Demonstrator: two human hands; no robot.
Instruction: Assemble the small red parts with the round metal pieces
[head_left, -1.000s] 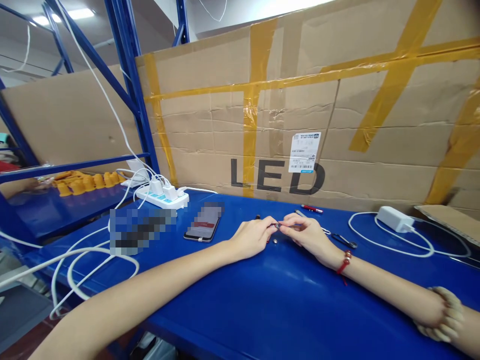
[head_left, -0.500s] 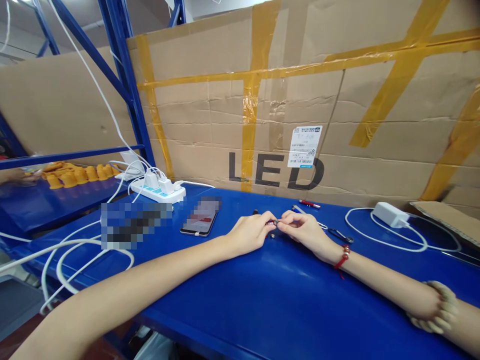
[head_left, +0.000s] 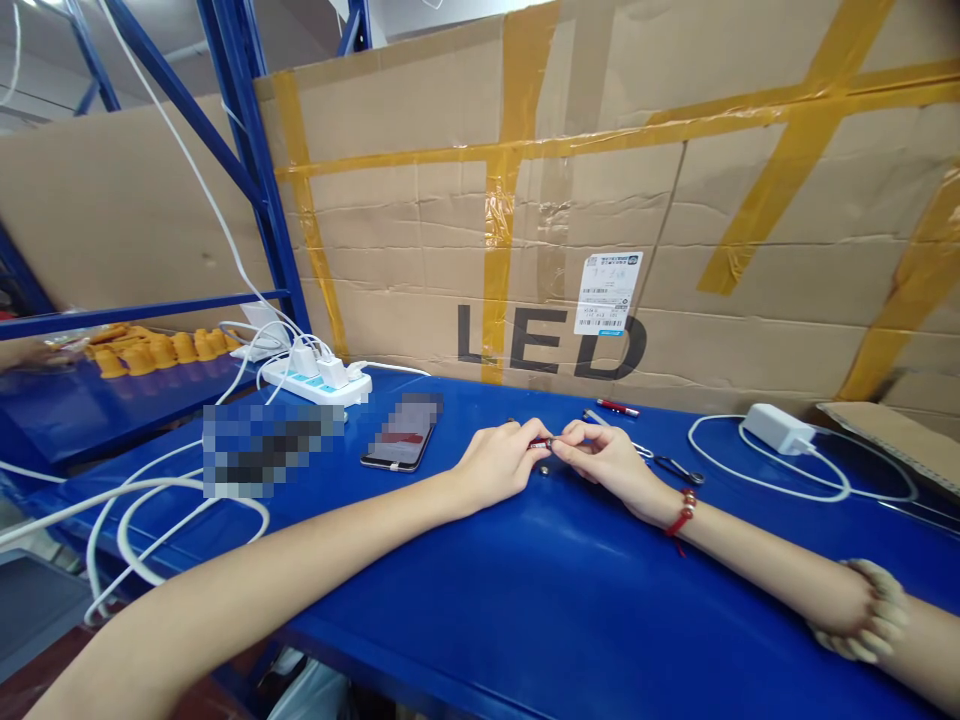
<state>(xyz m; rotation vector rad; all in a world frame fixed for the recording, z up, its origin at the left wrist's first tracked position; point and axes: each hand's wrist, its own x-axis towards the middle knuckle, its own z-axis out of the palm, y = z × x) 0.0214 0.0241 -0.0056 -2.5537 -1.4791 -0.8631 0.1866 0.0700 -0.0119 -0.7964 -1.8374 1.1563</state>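
My left hand [head_left: 496, 462] is closed around a small red tube [head_left: 538, 444] with a dark end, its fingers hiding most of it. The fingertips of my right hand [head_left: 600, 455] pinch that dark end, so both hands meet at the tube. Just below them a tiny round metal piece [head_left: 544, 470] lies on the blue table [head_left: 585, 590]. Behind my right hand lies a similar red tube [head_left: 617, 408] with silvery parts. Beyond my right wrist rests a dark-looped tool [head_left: 679, 470], perhaps scissors, next to a slim pale metal tool partly covered by the hand.
A phone [head_left: 403, 432] lies left of my hands, near a white power strip [head_left: 315, 380] with tangled white cables. A white charger [head_left: 780, 430] and its cord lie at right. A large cardboard box [head_left: 420, 250] stands behind. Orange pieces [head_left: 157, 350] sit at far left.
More of the red tube now shows between my hands. My left fingers have shifted slightly on it, and my right hand has moved very little.
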